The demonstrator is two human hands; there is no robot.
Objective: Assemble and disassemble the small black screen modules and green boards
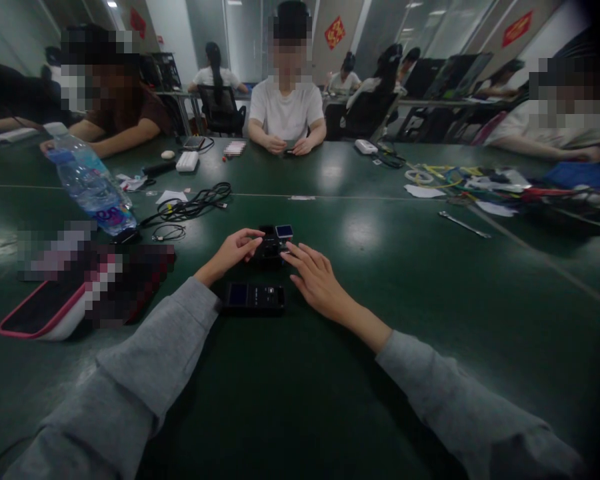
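- Your left hand [233,250] is curled loosely, its fingertips touching the left side of the small black device [273,243] on the green worktop [380,320].
- Your right hand [317,280] lies nearly flat, fingers spread, its fingertips against the device's right side.
- Neither hand closes fully around it.
- A flat black unit [254,297] lies just nearer you, between your wrists.
- A water bottle [91,185] lies well to the left.

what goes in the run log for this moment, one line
left hand touching small black device | right hand touching it | flat black device nearer | green table
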